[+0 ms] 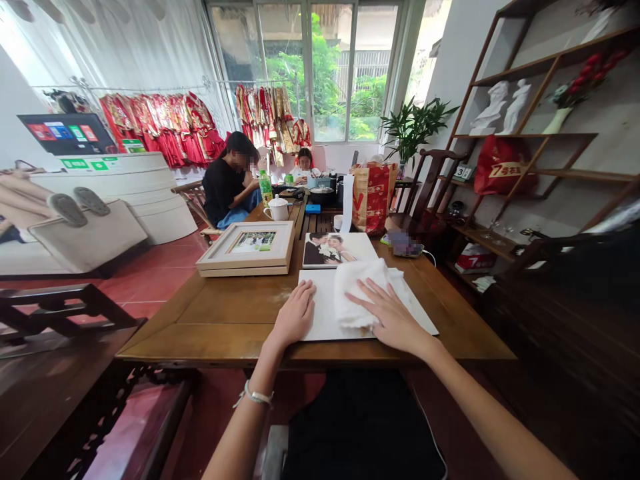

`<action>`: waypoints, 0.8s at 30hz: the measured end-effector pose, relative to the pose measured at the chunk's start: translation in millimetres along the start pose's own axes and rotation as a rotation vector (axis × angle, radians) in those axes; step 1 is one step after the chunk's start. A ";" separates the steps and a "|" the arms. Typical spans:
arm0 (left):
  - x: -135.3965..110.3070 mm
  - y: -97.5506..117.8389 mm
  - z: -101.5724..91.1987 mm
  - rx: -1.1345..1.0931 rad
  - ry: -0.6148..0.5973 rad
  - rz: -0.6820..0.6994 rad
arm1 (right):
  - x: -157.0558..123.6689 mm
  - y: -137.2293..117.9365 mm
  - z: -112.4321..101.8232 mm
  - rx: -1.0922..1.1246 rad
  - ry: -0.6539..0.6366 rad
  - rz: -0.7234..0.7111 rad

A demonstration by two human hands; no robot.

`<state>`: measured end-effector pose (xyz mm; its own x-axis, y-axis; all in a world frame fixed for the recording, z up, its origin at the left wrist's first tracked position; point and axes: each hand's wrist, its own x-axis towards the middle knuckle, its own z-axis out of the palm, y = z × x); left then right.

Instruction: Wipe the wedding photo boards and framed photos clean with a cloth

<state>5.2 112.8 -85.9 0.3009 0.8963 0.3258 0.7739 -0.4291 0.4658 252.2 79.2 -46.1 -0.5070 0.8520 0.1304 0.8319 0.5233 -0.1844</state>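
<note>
A white rectangular panel (320, 320) lies flat on the wooden table near its front edge. My left hand (295, 312) rests on the panel's left edge, its fingers close together and laid over the surface. On top of the panel is a folded white cloth (353, 283). My right hand (387, 310) lies on the cloth with fingers spread, pressing it to the panel. Just beyond stands or lies a photo panel (337, 250) showing a couple. To the left, a pale wooden picture frame (245, 247) sits on another flat frame-like piece.
The wooden table (210, 320) also carries a lidded white cup (278, 208), a green-labelled bottle (265, 189), a red and tan paper bag (371, 199) and a blurred item with a cable (405, 244). Two people sit at the far end. Shelves (550, 137) stand at right.
</note>
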 end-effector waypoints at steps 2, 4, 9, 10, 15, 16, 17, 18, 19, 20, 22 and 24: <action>0.0 1.0 -0.6 -0.003 -0.008 -0.010 | -24.4 -7.0 -4.3 0.016 -0.021 -0.058; -0.1 3.0 -2.2 0.003 -0.028 -0.026 | -47.3 -10.4 -8.2 0.035 -0.039 -0.074; -0.9 7.0 -6.0 0.021 -0.062 -0.037 | -61.4 4.4 -4.5 -0.007 0.064 0.101; -1.0 7.2 -6.3 0.023 -0.065 -0.039 | -54.9 10.8 -2.5 -0.020 0.087 0.147; -1.1 7.0 -6.3 0.017 -0.050 -0.034 | 2.3 35.7 -0.6 -0.064 0.088 0.340; -1.0 7.0 -6.3 0.014 -0.046 -0.033 | 14.5 36.0 -1.9 -0.058 0.073 0.349; -0.9 7.0 -6.3 0.012 -0.044 -0.033 | 25.8 34.4 -3.1 -0.048 0.060 0.345; -0.7 7.0 -6.4 0.011 -0.044 -0.034 | 36.0 31.2 -4.0 -0.036 0.049 0.331; -0.6 6.9 -6.4 0.011 -0.046 -0.033 | 44.9 26.7 -4.4 -0.025 0.040 0.307; -0.5 6.8 -6.4 0.011 -0.048 -0.032 | 52.1 21.2 -4.2 -0.015 0.032 0.279; -0.3 6.1 -6.1 0.009 -0.046 -0.028 | 60.9 9.5 -2.4 -0.005 0.018 0.227; -0.2 5.2 -5.5 0.005 -0.041 -0.024 | 59.9 -1.6 0.4 -0.001 0.004 0.168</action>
<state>6.0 109.8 -79.0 0.3047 0.9100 0.2810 0.7836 -0.4072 0.4692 220.3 129.4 -38.4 -0.3601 0.9274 0.1016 0.9052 0.3736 -0.2026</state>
